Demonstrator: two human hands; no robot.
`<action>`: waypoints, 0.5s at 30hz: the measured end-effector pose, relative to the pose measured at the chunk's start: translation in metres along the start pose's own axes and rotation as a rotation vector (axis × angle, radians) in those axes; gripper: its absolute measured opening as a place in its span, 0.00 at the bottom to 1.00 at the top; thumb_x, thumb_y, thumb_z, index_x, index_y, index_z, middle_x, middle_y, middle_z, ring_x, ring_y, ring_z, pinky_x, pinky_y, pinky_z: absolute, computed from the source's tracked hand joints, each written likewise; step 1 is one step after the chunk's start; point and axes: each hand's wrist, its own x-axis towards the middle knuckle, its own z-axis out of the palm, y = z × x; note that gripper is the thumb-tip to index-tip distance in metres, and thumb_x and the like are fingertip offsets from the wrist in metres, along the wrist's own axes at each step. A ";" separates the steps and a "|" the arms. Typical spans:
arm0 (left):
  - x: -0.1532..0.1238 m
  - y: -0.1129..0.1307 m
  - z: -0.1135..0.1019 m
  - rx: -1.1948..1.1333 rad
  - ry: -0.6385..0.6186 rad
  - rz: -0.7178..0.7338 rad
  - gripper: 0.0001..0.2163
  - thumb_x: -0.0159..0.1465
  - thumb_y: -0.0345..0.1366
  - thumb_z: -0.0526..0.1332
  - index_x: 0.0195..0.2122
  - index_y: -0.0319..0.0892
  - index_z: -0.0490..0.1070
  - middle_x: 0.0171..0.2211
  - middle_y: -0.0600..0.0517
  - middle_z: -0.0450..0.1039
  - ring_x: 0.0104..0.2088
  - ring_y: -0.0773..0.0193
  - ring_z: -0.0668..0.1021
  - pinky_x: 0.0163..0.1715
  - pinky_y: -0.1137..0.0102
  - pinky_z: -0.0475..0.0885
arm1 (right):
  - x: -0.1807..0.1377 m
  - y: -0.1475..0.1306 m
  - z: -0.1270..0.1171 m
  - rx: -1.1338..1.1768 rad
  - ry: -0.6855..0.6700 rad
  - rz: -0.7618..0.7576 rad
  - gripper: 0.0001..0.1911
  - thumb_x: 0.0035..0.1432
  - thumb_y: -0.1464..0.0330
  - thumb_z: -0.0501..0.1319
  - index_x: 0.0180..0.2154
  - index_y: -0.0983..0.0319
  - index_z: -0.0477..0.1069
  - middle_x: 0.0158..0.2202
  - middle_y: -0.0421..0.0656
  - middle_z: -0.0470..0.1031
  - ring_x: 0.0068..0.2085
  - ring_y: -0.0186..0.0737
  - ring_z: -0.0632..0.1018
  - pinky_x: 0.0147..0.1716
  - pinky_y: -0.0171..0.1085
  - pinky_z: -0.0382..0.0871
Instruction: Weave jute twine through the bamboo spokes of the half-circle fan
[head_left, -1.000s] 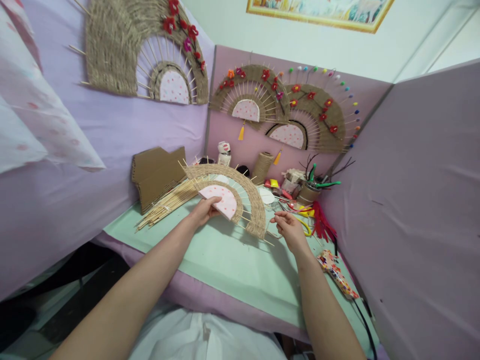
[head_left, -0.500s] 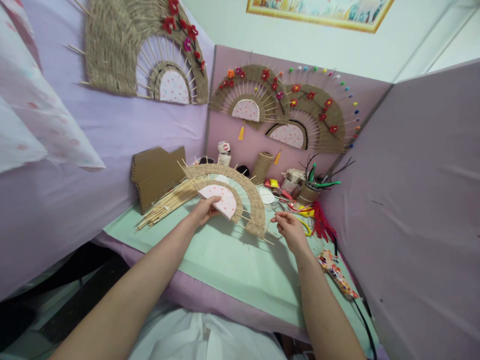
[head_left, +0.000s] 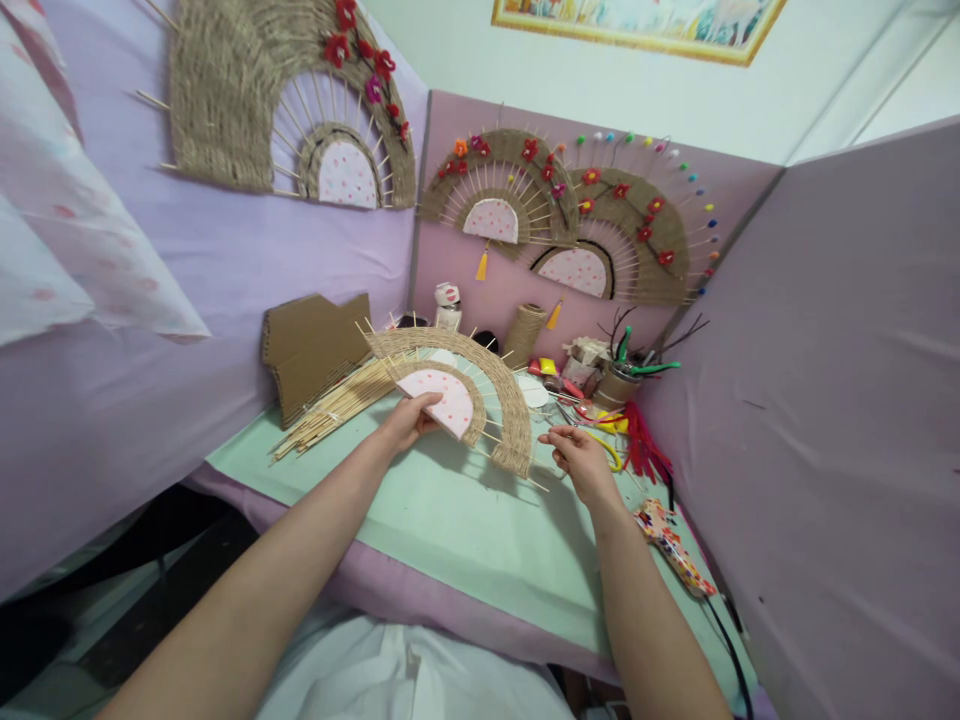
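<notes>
A half-round fan [head_left: 513, 420] of jute twine woven over thin bamboo sticks is held tilted above the table. My left hand [head_left: 409, 422] grips it at its base, with the thumb on the white half-circle with pink dots [head_left: 442, 395] and the other fingers beneath. Just right of the fan's lower right end, my right hand [head_left: 576, 455] is closed in a pinch. A thin end of jute twine seems to be between its fingertips, though it shows only faintly. Yellow-handled scissors [head_left: 613, 455] lie right behind that hand, partly covered by it.
Bamboo sticks [head_left: 337, 410] and cardboard [head_left: 311, 345] lie at the left. A twine spool [head_left: 526, 335] stands at the back, near a can of pipe cleaners [head_left: 619, 385]. A floral-patterned glue gun [head_left: 675, 548] with a black cord rests at the right edge. Finished fans [head_left: 630, 200] hang on the panels.
My right hand has shifted very slightly left, and the twine loop below its fingers no longer shows clearly. My left hand and the fan have stayed in place.
</notes>
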 end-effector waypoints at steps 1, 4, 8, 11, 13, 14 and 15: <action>0.000 0.000 0.000 -0.005 -0.007 -0.001 0.11 0.53 0.29 0.63 0.38 0.37 0.71 0.36 0.44 0.78 0.31 0.62 0.79 0.30 0.69 0.77 | 0.000 0.000 0.000 -0.003 0.001 -0.001 0.20 0.36 0.58 0.69 0.30 0.61 0.67 0.33 0.48 0.78 0.19 0.28 0.64 0.15 0.30 0.51; 0.002 0.000 -0.002 -0.024 -0.017 -0.013 0.11 0.53 0.29 0.63 0.38 0.37 0.71 0.35 0.44 0.78 0.31 0.62 0.79 0.30 0.70 0.77 | -0.002 -0.002 0.001 0.002 0.000 -0.003 0.20 0.36 0.58 0.69 0.31 0.61 0.68 0.33 0.48 0.78 0.20 0.29 0.67 0.15 0.30 0.53; 0.002 0.001 -0.003 -0.063 -0.003 -0.023 0.11 0.54 0.29 0.62 0.40 0.37 0.71 0.33 0.45 0.78 0.30 0.63 0.79 0.30 0.71 0.77 | -0.004 -0.005 0.003 0.006 -0.006 -0.040 0.21 0.37 0.57 0.69 0.32 0.61 0.69 0.34 0.48 0.78 0.21 0.32 0.70 0.17 0.32 0.56; 0.002 0.002 -0.003 -0.066 0.008 -0.032 0.11 0.54 0.30 0.62 0.40 0.38 0.70 0.34 0.45 0.78 0.31 0.62 0.79 0.31 0.70 0.77 | -0.005 -0.007 0.005 -0.016 -0.024 -0.072 0.21 0.37 0.55 0.69 0.32 0.61 0.70 0.34 0.48 0.78 0.20 0.32 0.70 0.16 0.32 0.55; 0.002 0.003 -0.003 -0.067 0.002 -0.043 0.12 0.54 0.30 0.62 0.40 0.38 0.70 0.34 0.45 0.78 0.31 0.63 0.79 0.32 0.71 0.77 | -0.006 -0.008 0.006 -0.034 -0.034 -0.086 0.21 0.38 0.55 0.69 0.32 0.61 0.70 0.34 0.48 0.79 0.20 0.32 0.70 0.16 0.32 0.55; 0.002 0.003 -0.003 -0.068 -0.001 -0.048 0.11 0.54 0.30 0.62 0.40 0.38 0.70 0.34 0.46 0.78 0.31 0.63 0.79 0.32 0.71 0.76 | -0.007 -0.009 0.006 -0.041 -0.037 -0.090 0.20 0.38 0.55 0.68 0.32 0.61 0.70 0.34 0.48 0.79 0.20 0.33 0.70 0.17 0.32 0.55; 0.001 0.003 -0.003 -0.069 -0.002 -0.053 0.11 0.54 0.30 0.62 0.40 0.38 0.71 0.33 0.46 0.78 0.30 0.63 0.79 0.31 0.71 0.76 | -0.007 -0.009 0.006 -0.045 -0.038 -0.093 0.20 0.38 0.56 0.68 0.31 0.61 0.70 0.34 0.48 0.79 0.21 0.33 0.71 0.17 0.32 0.55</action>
